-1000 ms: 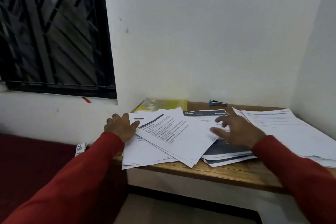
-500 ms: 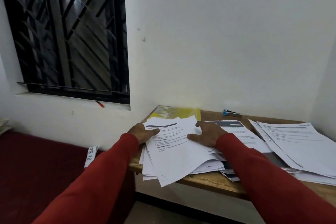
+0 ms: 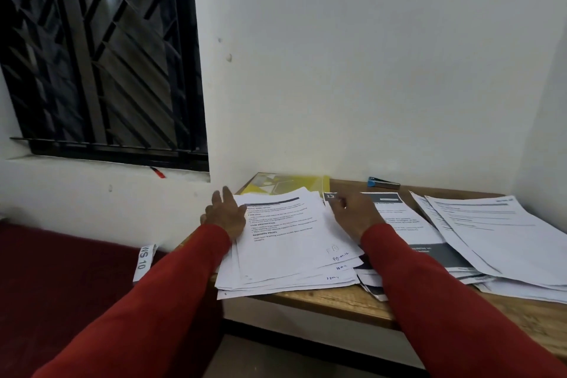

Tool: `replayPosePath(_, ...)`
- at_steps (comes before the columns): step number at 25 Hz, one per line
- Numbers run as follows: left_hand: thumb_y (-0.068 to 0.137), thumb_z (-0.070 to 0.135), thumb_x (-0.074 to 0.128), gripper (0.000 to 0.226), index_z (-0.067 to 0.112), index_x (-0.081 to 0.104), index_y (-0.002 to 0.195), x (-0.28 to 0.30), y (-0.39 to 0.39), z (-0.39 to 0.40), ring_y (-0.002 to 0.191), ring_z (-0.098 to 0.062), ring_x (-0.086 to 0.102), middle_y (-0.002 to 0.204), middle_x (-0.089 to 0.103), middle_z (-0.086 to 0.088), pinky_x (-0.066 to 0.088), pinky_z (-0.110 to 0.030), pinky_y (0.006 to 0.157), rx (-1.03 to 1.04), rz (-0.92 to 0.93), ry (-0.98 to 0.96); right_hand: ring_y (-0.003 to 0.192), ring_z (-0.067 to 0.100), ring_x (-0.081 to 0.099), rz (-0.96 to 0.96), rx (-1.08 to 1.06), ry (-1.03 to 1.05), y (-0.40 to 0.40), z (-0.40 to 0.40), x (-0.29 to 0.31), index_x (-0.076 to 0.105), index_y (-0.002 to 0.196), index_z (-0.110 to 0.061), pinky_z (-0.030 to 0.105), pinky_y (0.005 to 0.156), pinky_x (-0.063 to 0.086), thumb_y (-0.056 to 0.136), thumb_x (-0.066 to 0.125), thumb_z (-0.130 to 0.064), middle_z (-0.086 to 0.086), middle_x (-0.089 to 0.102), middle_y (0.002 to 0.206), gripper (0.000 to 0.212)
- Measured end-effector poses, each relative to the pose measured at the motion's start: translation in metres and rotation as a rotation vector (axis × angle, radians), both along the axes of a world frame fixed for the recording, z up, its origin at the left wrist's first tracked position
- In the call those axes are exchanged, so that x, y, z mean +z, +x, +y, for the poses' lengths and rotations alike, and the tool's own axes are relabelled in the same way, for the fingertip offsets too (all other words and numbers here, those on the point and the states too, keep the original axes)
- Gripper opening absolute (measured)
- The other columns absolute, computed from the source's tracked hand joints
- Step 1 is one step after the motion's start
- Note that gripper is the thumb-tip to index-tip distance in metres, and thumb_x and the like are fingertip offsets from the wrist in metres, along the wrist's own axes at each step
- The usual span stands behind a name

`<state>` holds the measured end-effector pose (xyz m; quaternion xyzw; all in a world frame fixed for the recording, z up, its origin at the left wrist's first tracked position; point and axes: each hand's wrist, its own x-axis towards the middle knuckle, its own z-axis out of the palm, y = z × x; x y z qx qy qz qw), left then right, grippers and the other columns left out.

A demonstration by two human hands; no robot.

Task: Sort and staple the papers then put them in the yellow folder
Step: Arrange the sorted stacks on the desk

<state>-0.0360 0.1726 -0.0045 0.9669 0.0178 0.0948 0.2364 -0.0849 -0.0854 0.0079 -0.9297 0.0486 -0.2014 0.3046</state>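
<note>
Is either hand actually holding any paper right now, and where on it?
Neither grips anything: left hand rests against the paper stack's left edge, right hand on its right side.

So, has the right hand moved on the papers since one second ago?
Yes. The right hand went left, away from the blue stapler, off the dark-banded sheets to the right edge of the left paper stack.

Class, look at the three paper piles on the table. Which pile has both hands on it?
The leftmost pile, in front of the yellow folder. The left hand and right hand flank it; the middle pile and right pile lie untouched.
</note>
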Motion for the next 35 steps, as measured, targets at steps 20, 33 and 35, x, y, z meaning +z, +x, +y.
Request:
replayPosePath(20,0.087,0.026,0.074,0.027,0.011,0.066,0.109,0.007,0.014,-0.002,0.097,-0.024,0.065,0.11,0.07,-0.006,0.05,-0.032,0.09,-0.175,0.131,-0.557,0.111,0.02,0.059,0.071,0.326,0.288,0.007,0.0,-0.013,0.057,0.121,-0.032,0.03,0.094,0.049,0.082,0.076,-0.012,0.002,0.059,0.123,0.048)
replayPosePath(33,0.095,0.005,0.058,0.042,0.017,0.041,0.132,0.095,-0.044,-0.015,0.114,-0.011,0.062,0.126,0.061,0.002,0.055,-0.04,0.096,-0.523,-0.645,-0.965,0.101,0.027,0.07,-0.444,0.508,0.729,-0.03,0.011,0.094,0.038,0.133,-0.028,0.041,0.086,0.059,0.085,0.071,-0.001,0.009,0.069,0.118,0.064)
replayPosePath(35,0.096,0.006,0.057,0.049,0.014,0.035,0.14,0.108,-0.05,-0.018,0.119,-0.011,0.06,0.131,0.057,0.001,0.052,-0.04,0.1,-0.568,-0.741,-0.916,0.106,0.024,0.069,-0.471,0.54,0.745,-0.036,0.009,0.104,0.038,0.133,-0.025,0.036,0.085,0.059,0.087,0.07,-0.002,0.008,0.067,0.122,0.06)
